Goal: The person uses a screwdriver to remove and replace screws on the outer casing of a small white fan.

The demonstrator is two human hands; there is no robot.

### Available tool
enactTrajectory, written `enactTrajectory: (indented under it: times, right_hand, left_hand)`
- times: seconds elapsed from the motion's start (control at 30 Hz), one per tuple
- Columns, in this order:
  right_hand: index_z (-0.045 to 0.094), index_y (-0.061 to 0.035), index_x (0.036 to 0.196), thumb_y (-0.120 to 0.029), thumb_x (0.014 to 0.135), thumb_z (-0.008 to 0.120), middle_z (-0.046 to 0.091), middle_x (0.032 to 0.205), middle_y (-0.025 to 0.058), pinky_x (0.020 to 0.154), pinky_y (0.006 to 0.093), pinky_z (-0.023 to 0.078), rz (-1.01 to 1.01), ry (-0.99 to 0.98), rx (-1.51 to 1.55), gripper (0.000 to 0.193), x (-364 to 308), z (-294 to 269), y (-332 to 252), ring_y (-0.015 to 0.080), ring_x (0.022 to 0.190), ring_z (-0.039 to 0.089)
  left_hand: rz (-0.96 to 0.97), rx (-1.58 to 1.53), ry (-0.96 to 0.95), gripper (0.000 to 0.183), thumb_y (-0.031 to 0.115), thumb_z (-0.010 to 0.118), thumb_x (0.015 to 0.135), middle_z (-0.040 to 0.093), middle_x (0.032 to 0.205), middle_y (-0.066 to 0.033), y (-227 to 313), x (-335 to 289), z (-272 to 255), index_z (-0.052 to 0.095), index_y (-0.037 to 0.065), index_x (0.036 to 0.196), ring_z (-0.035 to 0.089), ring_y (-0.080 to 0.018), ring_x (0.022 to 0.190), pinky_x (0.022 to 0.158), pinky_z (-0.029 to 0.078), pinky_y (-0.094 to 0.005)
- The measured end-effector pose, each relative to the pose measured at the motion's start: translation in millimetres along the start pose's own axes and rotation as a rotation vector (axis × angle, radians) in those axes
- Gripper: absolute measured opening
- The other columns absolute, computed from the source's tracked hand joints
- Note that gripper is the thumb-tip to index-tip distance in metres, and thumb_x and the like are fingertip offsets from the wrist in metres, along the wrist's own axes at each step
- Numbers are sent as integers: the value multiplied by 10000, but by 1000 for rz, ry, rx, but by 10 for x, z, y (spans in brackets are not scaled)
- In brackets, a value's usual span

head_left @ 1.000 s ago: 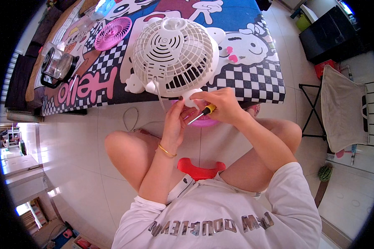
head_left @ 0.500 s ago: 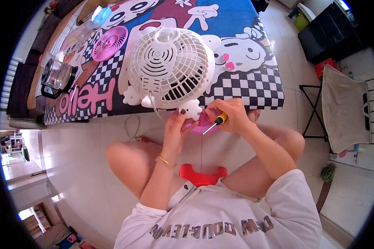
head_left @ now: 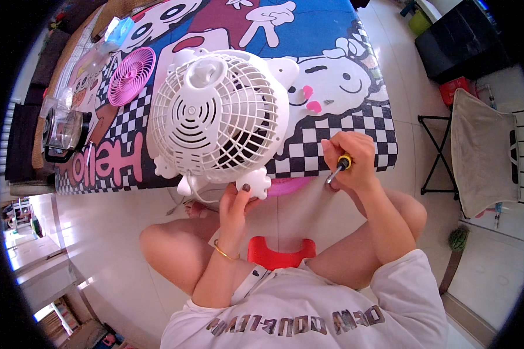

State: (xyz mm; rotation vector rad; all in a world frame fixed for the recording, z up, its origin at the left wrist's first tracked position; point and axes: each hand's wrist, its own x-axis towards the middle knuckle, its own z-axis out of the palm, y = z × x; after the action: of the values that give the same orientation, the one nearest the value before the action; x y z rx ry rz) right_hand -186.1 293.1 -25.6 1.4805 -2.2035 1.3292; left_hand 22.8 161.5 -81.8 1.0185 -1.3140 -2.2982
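A white electric fan [head_left: 215, 116] rests on the table with its slotted rear housing and round guard toward me. My left hand [head_left: 234, 205] grips a small white scalloped foot [head_left: 254, 184] at the fan's near edge, its thumb pressed on the face. To the right, clear of the fan, my right hand [head_left: 355, 156] is closed around a screwdriver [head_left: 344, 162] with a yellow-and-black handle. The metal shaft points down and left; its tip is hard to make out. A pale cord hangs from the fan beside the left hand.
The table wears a patterned cloth [head_left: 314, 136]. A pink fan grille [head_left: 132, 75], a clear, black-framed container [head_left: 66, 131] and a blue packet [head_left: 119, 32] lie left. Something pink [head_left: 288, 186] shows below the table edge. A red stool [head_left: 280, 253] and folding chair [head_left: 483, 145] stand nearby.
My right hand has drawn the screwdriver rightward, away from the fan's foot. The left hand still holds the foot. The fan appears lower and further left, and the whole view has shifted somewhat.
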Motion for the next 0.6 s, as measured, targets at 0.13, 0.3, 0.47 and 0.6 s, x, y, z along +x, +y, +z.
enactTrajectory:
  times: [0.13,0.3,0.47,0.6]
  right_hand:
    - [489,-53,664,-57,715,653,470,513,66,427,274,366,152,-10,-64,172,42,4,0,208,427,467]
    - [540,-102,913,-28,732,643,567,645,89,506,296,417,437,22,-103,220,110,2,306,236,581,572]
    - [608,-125,984,-86,747,652,597,690,133,572,315,442,568,-63,-182,245,239,29,434,265,638,595]
    - [629,-102,925,-154,764,644,619,724,143,603,325,457,546,-58,-194,170,274,54,458,290,676,604]
  left_hand:
    - [48,29,-25,378,238,487,873,559,1085,-109,-33,7,-16,434,-2,1161,575,-181,971,769,507,-289]
    - [80,30,-5,383,240,476,868,571,1050,-125,-17,-4,20,431,-10,1156,601,-191,905,737,521,-285]
    - [28,-26,6,395,266,467,872,588,1022,-136,14,-50,3,430,9,1171,631,-249,822,613,541,-286]
    - [29,-96,24,348,221,455,876,586,1000,-143,69,-84,-68,428,-4,1140,623,-193,761,559,513,-254]
